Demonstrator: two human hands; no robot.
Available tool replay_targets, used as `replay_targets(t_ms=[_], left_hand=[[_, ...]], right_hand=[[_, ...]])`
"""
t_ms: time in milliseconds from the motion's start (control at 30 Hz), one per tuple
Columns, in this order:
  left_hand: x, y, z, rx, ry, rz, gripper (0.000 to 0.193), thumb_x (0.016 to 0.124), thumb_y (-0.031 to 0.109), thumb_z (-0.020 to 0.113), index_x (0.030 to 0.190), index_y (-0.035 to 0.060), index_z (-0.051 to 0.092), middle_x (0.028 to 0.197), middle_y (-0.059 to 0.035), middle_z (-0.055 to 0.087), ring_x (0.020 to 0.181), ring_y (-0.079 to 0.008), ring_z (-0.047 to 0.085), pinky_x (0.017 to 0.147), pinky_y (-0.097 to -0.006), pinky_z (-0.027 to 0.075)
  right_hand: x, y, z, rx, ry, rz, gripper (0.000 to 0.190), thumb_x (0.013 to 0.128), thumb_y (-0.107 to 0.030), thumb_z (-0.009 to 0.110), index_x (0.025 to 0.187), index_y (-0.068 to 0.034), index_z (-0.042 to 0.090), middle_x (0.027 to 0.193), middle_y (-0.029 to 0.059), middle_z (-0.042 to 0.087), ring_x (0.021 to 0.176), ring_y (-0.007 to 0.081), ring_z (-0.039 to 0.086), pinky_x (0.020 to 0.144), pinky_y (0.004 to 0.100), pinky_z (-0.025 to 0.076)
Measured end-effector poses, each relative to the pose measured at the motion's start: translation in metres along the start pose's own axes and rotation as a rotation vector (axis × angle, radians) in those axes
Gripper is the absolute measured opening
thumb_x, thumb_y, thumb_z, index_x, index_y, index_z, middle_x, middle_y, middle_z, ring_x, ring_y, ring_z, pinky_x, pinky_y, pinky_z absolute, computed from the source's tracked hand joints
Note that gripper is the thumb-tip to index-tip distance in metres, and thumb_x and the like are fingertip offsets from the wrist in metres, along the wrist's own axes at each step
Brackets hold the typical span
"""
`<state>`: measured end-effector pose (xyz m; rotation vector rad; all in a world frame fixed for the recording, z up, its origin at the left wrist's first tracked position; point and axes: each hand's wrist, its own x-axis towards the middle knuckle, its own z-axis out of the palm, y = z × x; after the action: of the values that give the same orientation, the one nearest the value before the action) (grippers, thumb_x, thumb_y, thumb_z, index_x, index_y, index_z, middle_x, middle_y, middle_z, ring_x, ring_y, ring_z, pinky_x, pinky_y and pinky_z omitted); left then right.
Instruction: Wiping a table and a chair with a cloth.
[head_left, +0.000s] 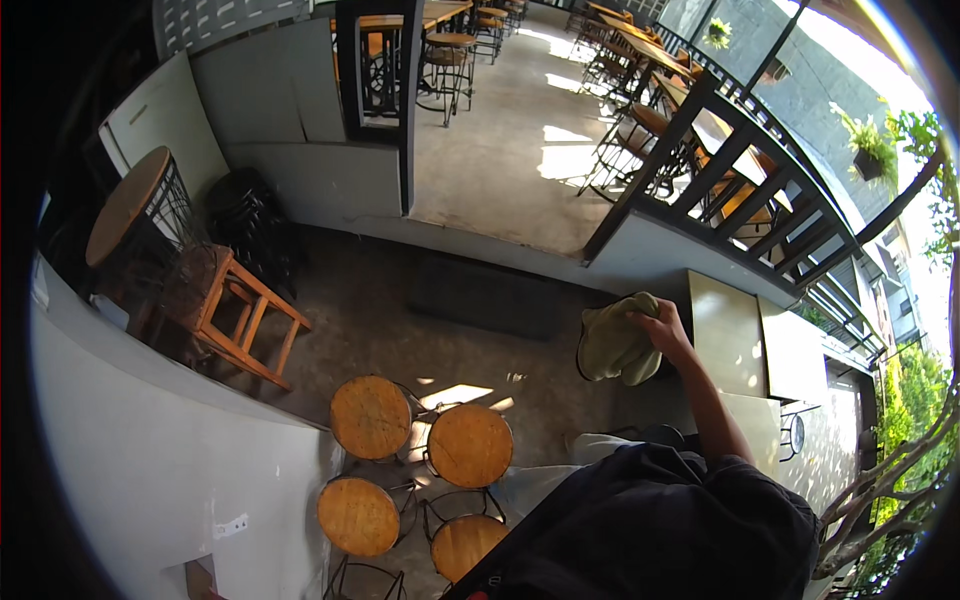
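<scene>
My right hand (658, 324) reaches out from the dark short sleeve (739, 480) and grips a crumpled olive-green cloth (619, 339). The cloth hangs in folds below and left of the fingers, above the dark floor. My left hand is out of view. Several stools with round wooden seats and dark metal legs stand close together at the lower middle. Among them are a rear left stool (371, 417), a rear right stool (470, 445), a front left stool (358, 516) and a front right stool (469, 546).
Pale tabletops (726, 330) stand right of my hand. A wooden stool (251, 322) lies tilted at left, near a round tabletop (129, 206) and stacked black stools (244, 202). A dark mat (484, 300) lies before the raised floor's edge (495, 238). A dark railing (720, 161) borders the seating.
</scene>
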<state>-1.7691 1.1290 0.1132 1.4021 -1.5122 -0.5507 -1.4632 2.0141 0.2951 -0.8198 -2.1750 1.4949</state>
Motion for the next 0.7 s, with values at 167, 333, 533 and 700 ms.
replay_targets(t_ms=[167,333,533,700], left_hand=[[0.026,-0.021,-0.044,-0.031,0.105,-0.063,0.053,0.084,0.037,0.067,0.126,0.0058,0.058,0.107,-0.0196,0.069,0.095,-0.0378,0.068,0.08,-0.0476,0.055],[-0.102,-0.119,-0.078,-0.076,-0.195,0.03,0.045,0.087,0.036,0.068,0.119,0.0068,0.059,0.104,-0.0151,0.069,0.097,-0.0346,0.066,0.081,-0.0456,0.054],[-0.46,-0.227,-0.276,0.306,-2.013,-0.414,0.049,0.094,0.02,0.066,0.139,0.0106,0.05,0.13,-0.0089,0.057,0.102,-0.025,0.062,0.076,-0.0437,0.053],[-0.668,-0.021,-0.356,-0.156,-2.663,0.06,0.077,0.08,0.028,0.082,0.142,0.0065,0.043,0.143,-0.0122,0.048,0.129,-0.0271,0.048,0.106,-0.0391,0.04]], right_hand=[[0.01,0.016,0.001,-0.01,-0.022,0.028,0.019,0.085,-0.01,0.07,0.101,0.001,0.069,0.09,0.0032,0.071,0.086,0.0103,0.064,0.08,0.0284,0.052],[0.01,0.029,-0.006,0.014,0.01,0.05,0.02,0.086,-0.012,0.071,0.101,0.001,0.068,0.089,0.0029,0.07,0.084,0.01,0.064,0.079,0.0278,0.052],[0.008,0.039,-0.029,0.077,0.044,0.149,0.016,0.089,-0.009,0.068,0.101,0.001,0.068,0.094,0.0046,0.071,0.087,0.011,0.065,0.08,0.0282,0.053],[0.028,0.068,-0.008,-0.224,-0.371,0.378,0.029,0.085,-0.026,0.074,0.099,-0.001,0.066,0.082,0.0027,0.067,0.077,0.011,0.061,0.069,0.0329,0.05]])
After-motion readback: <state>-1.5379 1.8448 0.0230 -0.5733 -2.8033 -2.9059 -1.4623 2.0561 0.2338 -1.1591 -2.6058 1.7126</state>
